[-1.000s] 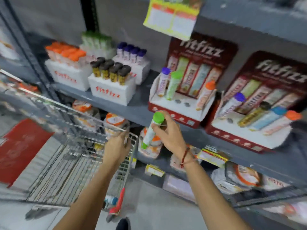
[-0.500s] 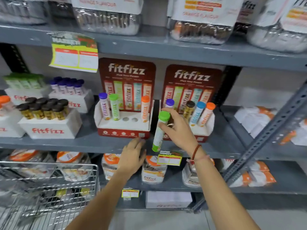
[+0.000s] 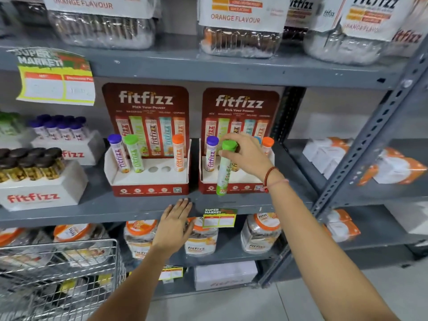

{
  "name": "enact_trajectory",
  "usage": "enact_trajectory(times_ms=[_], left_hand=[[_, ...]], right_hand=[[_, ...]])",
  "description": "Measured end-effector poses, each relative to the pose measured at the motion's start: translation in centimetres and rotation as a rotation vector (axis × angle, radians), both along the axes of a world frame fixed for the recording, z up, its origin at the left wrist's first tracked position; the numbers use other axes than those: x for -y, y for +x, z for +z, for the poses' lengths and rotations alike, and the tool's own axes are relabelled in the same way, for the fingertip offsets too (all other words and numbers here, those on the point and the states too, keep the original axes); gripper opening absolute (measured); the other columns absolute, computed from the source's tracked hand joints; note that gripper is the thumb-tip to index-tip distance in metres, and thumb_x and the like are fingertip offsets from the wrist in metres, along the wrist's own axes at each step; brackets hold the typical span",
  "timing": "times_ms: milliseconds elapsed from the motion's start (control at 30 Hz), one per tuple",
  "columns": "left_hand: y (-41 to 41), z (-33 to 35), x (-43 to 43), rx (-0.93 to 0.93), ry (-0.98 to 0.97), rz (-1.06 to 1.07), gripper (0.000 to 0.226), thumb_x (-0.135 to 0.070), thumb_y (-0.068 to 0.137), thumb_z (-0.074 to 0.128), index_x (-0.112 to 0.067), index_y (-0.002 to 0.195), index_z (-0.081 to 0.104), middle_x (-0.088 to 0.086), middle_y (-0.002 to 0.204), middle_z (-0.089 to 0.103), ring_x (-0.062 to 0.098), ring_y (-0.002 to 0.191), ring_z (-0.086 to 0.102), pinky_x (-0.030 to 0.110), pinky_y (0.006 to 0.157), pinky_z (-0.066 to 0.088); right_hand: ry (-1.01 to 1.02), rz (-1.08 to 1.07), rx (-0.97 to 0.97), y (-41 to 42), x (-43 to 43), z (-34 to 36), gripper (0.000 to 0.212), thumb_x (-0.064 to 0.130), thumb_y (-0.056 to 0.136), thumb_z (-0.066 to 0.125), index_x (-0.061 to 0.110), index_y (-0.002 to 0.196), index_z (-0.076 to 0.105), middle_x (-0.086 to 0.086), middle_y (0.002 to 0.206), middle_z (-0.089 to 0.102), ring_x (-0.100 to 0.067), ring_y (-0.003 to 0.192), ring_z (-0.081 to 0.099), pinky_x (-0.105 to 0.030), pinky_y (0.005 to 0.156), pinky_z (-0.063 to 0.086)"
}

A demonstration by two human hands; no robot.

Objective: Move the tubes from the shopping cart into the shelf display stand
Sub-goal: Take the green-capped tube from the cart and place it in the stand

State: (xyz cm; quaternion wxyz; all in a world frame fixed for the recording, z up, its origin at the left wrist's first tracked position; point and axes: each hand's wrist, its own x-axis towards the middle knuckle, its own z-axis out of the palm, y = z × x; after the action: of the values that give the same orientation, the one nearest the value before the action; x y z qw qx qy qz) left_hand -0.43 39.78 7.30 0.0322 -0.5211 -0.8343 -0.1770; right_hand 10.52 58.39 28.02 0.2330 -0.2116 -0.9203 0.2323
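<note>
Right hand pinches green tube at its cap, fingers closed round it; tube hangs near upright in front of right stand, base below the tray's front edge, not yet in a hole. Left hand flat and open on shelf edge, holding nothing.

Risks (judged): a cap-only hold could let the tube swing and miss its hole; its base may catch the stand's front lip and push the light card stand back; the hand may knock the purple tube just beside it.

Count: left stand holds three tubes (purple, green, orange) with two empty holes. Right stand shows purple and orange; others are hidden behind the hand. Cart lower left, contents unclear.
</note>
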Motion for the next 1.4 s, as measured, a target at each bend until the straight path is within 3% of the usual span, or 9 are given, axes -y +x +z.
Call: enact_trajectory(times_ms=[233, 367, 467, 533, 667, 800, 900, 1033, 1400], left_hand=[[0.0, 0.0, 0.0, -0.002, -0.026, -0.002, 0.052, -0.036, 0.096, 0.039, -0.014, 0.142, 0.029, 0.006, 0.152, 0.03, 0.019, 0.142, 0.021, 0.037, 0.117, 0.01], [-0.2, 0.1, 0.1, 0.005, -0.045, -0.012, 0.052, -0.038, 0.097, 0.036, -0.015, 0.143, 0.024, 0.004, 0.154, 0.025, 0.018, 0.143, 0.017, 0.037, 0.118, 0.01], [-0.2, 0.2, 0.2, 0.009, -0.061, -0.01, 0.052, -0.038, 0.097, 0.034, -0.017, 0.144, 0.021, 0.003, 0.155, 0.022, 0.017, 0.143, 0.015, 0.037, 0.119, 0.009], [-0.2, 0.1, 0.1, 0.014, -0.068, -0.003, 0.052, -0.039, 0.097, 0.032, -0.018, 0.144, 0.02, 0.002, 0.155, 0.021, 0.016, 0.144, 0.013, 0.037, 0.119, 0.008], [-0.2, 0.0, 0.1, 0.013, -0.09, 0.007, 0.053, -0.04, 0.098, 0.03, -0.019, 0.144, 0.018, 0.001, 0.156, 0.018, 0.015, 0.144, 0.011, 0.036, 0.12, 0.006], [-0.2, 0.1, 0.1, 0.019, -0.088, 0.009, 0.052, -0.04, 0.098, 0.03, -0.019, 0.144, 0.018, 0.001, 0.156, 0.018, 0.015, 0.144, 0.011, 0.036, 0.12, 0.006], [-0.1, 0.1, 0.2, 0.024, -0.086, 0.012, 0.052, -0.04, 0.098, 0.03, -0.02, 0.144, 0.018, 0.001, 0.156, 0.018, 0.015, 0.144, 0.011, 0.037, 0.12, 0.007], [-0.1, 0.2, 0.2, 0.033, -0.083, 0.009, 0.051, -0.04, 0.098, 0.029, -0.021, 0.144, 0.017, 0.0, 0.156, 0.018, 0.015, 0.144, 0.011, 0.037, 0.12, 0.008], [-0.2, -0.2, 0.2, 0.027, -0.042, 0.001, 0.05, -0.038, 0.098, 0.032, -0.02, 0.143, 0.022, 0.001, 0.154, 0.024, 0.017, 0.143, 0.016, 0.037, 0.119, 0.009]], right_hand=[[-0.011, -0.057, 0.094, -1.1, -0.3, 1.0, 0.032, 0.021, 0.078, 0.072, 0.014, 0.108, 0.063, -0.011, 0.117, 0.062, -0.028, 0.117, 0.05, -0.034, 0.095, 0.04], [-0.235, -0.049, 0.148, -0.8, -0.9, 1.8, 0.042, 0.005, 0.078, 0.069, 0.008, 0.118, 0.059, -0.014, 0.129, 0.058, -0.031, 0.096, 0.068, -0.037, 0.083, 0.057], [-0.283, -0.086, 0.236, -1.0, -1.6, 1.9, 0.046, -0.004, 0.073, 0.064, 0.004, 0.118, 0.058, -0.017, 0.116, 0.063, -0.031, 0.086, 0.07, -0.045, 0.083, 0.058], [-0.27, -0.127, 0.219, -1.3, -1.7, 1.8, 0.046, -0.002, 0.071, 0.064, 0.003, 0.117, 0.058, -0.014, 0.101, 0.067, -0.023, 0.074, 0.068, -0.04, 0.08, 0.06], [-0.13, -0.203, 0.175, -2.1, -2.4, 1.9, 0.032, 0.019, 0.072, 0.071, 0.002, 0.097, 0.062, -0.009, 0.087, 0.059, -0.019, 0.077, 0.058, -0.027, 0.056, 0.047], [-0.043, -0.216, 0.148, -2.9, -2.7, 1.9, 0.026, 0.027, 0.073, 0.069, 0.014, 0.064, 0.049, -0.003, 0.066, 0.046, -0.02, 0.065, 0.048, -0.026, 0.056, 0.035], [0.04, -0.197, 0.173, -3.5, -2.8, 1.8, 0.023, 0.027, 0.076, 0.068, 0.005, 0.083, 0.063, -0.011, 0.083, 0.063, -0.027, 0.085, 0.058, -0.036, 0.07, 0.05], [0.104, -0.191, 0.227, -3.8, -3.4, 1.6, 0.037, 0.027, 0.081, 0.067, 0.005, 0.11, 0.062, -0.015, 0.113, 0.064, -0.033, 0.116, 0.048, -0.042, 0.092, 0.047], [0.109, -0.199, 0.29, -3.8, -4.2, 2.0, 0.046, 0.032, 0.081, 0.069, 0.009, 0.119, 0.058, -0.023, 0.119, 0.057, -0.037, 0.121, 0.043, -0.044, 0.097, 0.042]])
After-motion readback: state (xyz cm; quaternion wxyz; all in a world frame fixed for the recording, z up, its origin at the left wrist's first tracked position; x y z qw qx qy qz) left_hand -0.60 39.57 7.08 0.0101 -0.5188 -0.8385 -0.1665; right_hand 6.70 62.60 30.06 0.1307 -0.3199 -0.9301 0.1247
